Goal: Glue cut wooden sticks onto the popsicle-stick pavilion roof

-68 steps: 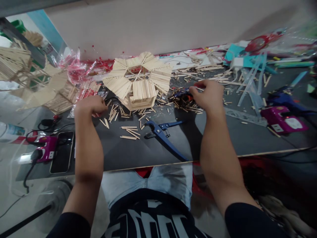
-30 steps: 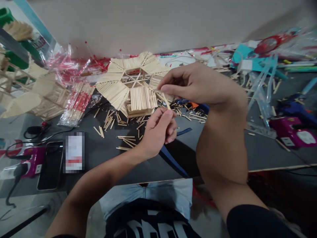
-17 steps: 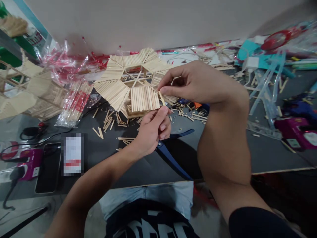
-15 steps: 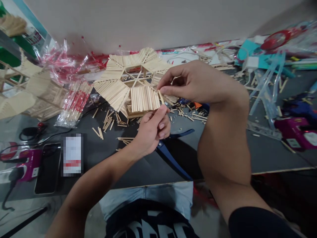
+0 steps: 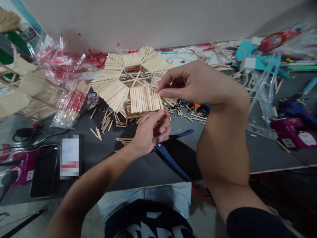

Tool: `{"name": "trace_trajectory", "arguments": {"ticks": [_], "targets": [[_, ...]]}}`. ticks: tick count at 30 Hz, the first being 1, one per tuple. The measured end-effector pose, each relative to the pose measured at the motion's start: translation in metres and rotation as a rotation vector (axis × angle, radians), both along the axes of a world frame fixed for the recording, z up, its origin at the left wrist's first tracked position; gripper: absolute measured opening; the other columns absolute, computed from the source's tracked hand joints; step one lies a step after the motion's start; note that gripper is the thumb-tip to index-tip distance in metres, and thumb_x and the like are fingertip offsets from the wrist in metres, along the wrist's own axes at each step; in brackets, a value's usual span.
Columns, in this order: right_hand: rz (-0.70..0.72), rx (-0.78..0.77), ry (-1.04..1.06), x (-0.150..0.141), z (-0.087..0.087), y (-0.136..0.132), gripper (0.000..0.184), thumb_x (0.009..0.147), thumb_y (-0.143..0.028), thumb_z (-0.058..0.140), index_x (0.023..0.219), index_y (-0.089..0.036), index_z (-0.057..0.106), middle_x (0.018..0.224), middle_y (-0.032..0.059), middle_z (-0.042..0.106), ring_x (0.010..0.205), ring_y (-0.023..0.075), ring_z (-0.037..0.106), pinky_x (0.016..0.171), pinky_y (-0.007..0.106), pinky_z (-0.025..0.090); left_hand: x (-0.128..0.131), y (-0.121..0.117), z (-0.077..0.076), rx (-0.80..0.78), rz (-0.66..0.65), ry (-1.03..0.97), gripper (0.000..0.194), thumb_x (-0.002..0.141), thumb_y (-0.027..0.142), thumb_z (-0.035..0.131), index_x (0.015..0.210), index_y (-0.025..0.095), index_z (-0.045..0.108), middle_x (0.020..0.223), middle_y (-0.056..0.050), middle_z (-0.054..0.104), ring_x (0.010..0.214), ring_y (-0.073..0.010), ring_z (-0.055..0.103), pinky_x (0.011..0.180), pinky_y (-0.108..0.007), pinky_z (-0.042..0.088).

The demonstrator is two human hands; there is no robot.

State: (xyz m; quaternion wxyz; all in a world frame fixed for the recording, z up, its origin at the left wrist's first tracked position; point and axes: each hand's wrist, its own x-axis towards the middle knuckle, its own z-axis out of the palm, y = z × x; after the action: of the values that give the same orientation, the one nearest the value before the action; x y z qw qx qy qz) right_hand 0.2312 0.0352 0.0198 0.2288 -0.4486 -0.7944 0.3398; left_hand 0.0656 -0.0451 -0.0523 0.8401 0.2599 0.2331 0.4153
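The right hand [image 5: 193,82] has thumb and forefinger pinched together on the upper end of a thin stick [image 5: 161,100], at the 3 o'clock edge of the slatted panel [image 5: 143,99], on the 6 o'clock side of the flower-shaped stick frame [image 5: 111,94]. The left hand [image 5: 150,132], half curled, has its thumb at the stick's lower end; whether it grips, I cannot tell. Blue cutters [image 5: 172,162] lie at 5 o'clock from it, bagged sticks [image 5: 70,102] at 10
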Motion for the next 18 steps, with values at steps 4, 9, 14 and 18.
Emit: {"name": "trace_trajectory", "arguments": {"ticks": [4, 9, 14, 18], "targets": [[-0.015, 0.002, -0.011, 0.001, -0.001, 0.001, 0.011, 0.083, -0.037, 0.077, 0.086, -0.026, 0.077, 0.077, 0.0021, 0.072, 0.066, 0.0162, 0.056, 0.062, 0.035, 0.043, -0.004, 0.002, 0.002, -0.067, -0.05, -0.07, 0.023, 0.101, 0.028, 0.044, 0.086, 0.019, 0.059, 0.055, 0.006, 0.04, 0.039, -0.0066, 0.035, 0.042, -0.018, 0.031], [-0.045, 0.003, -0.04, 0.0, 0.003, -0.001, 0.011, 0.082, -0.036, 0.076, 0.085, -0.025, 0.078, 0.074, 0.0024, 0.071, 0.063, 0.0156, 0.055, 0.06, 0.035, 0.044, -0.007, 0.003, 0.005, -0.146, -0.091, -0.145, 0.031, 0.103, 0.024, 0.036, 0.082, 0.018, 0.058, 0.055, 0.006, 0.038, 0.04, -0.0068, 0.035, 0.043, -0.018, 0.031], [-0.071, -0.056, -0.09, -0.002, 0.009, -0.004, 0.018, 0.081, -0.041, 0.077, 0.086, -0.024, 0.079, 0.08, 0.0058, 0.074, 0.072, 0.0199, 0.063, 0.064, 0.037, 0.048, -0.007, 0.0, 0.007, -0.161, -0.113, -0.17, 0.038, 0.105, 0.021, 0.03, 0.079, 0.017, 0.058, 0.055, 0.004, 0.038, 0.04, -0.0074, 0.037, 0.043, -0.019, 0.03], [-0.075, -0.057, -0.101, -0.002, 0.009, -0.004, 0.02, 0.08, -0.044, 0.078, 0.086, -0.025, 0.079, 0.079, 0.0058, 0.073, 0.075, 0.0214, 0.064, 0.066, 0.038, 0.048, -0.007, 0.002, 0.006, -0.164, -0.117, -0.201, 0.04, 0.104, 0.019, 0.03, 0.079, 0.016, 0.06, 0.056, 0.004, 0.039, 0.041, -0.0076, 0.038, 0.044, -0.019, 0.031]]}}
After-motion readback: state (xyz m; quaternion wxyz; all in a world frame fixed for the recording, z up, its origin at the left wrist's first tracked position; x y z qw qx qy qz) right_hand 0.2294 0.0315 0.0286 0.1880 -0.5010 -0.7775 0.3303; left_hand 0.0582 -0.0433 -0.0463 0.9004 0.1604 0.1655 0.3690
